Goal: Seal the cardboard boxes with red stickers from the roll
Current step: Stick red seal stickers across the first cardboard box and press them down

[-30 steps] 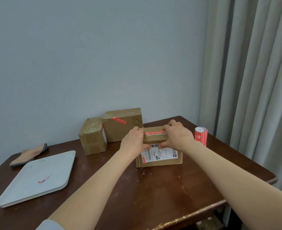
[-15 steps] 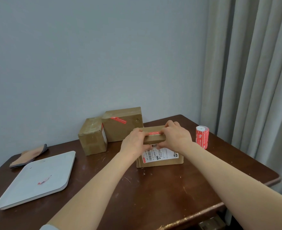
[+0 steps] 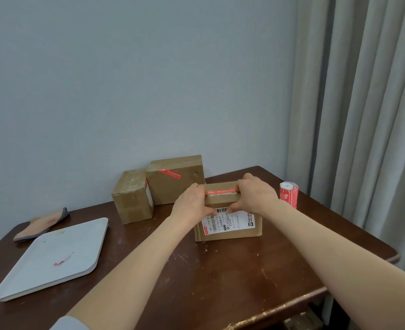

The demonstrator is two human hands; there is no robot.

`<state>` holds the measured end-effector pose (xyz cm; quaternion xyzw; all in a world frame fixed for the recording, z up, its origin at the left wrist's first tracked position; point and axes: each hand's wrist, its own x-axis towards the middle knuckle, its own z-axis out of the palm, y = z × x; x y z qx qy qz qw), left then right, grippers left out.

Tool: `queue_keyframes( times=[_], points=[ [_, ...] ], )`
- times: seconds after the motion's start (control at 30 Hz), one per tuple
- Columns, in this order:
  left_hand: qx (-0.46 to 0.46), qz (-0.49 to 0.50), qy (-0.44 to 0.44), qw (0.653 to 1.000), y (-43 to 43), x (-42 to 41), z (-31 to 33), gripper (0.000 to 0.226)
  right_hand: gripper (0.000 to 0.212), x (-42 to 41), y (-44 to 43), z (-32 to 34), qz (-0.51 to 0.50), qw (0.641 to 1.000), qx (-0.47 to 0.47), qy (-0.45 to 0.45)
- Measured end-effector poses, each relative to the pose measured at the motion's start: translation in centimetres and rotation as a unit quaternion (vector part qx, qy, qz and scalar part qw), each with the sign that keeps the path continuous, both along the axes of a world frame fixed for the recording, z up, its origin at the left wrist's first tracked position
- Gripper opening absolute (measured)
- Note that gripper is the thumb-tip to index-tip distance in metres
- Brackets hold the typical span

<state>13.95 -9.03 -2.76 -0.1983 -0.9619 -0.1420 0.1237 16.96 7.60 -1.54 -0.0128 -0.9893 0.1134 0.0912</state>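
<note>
- On the table [image 3: 220, 282], the labelled box [image 3: 230, 231] stands on edge. The left hand [image 3: 192, 203] and right hand [image 3: 256, 196] grip its top ends, thumbs on the near face.
- A red sticker [image 3: 220, 192] lies along its top between them; I judge it is being pressed down.
- Next: smooth it flat, then release.
- The sticker roll [image 3: 289, 195] stands to the right; the smaller box [image 3: 132, 198] and larger box [image 3: 175, 184] sit far left.

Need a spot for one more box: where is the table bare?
Bare table in front of the labelled box, from the tray to the right edge, though both forearms cross it; also the right corner this side of the roll. Crowded at the back: small box, big box, left hand, right hand.
</note>
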Motion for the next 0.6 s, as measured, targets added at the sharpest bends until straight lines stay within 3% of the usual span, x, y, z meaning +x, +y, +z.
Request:
queue_keyframes(
  times=[0.13, 0.3, 0.6],
  points=[
    [-0.041, -0.014, 0.036, 0.998, 0.2, -0.2, -0.2, 0.073, 0.088, -0.1, -0.6, -0.3, 0.039, 0.998, 0.052, 0.012],
    [-0.081, -0.030, 0.016, 0.996, 0.9, -0.6, -0.4, 0.067, 0.080, -0.4, -1.4, -1.2, 0.048, 0.994, 0.094, 0.013],
    [-0.054, -0.010, -0.014, 0.998, 0.3, -1.0, -0.6, 0.074, 0.077, -0.6, -0.4, -0.9, 0.013, 0.997, 0.069, 0.016]
  ],
)
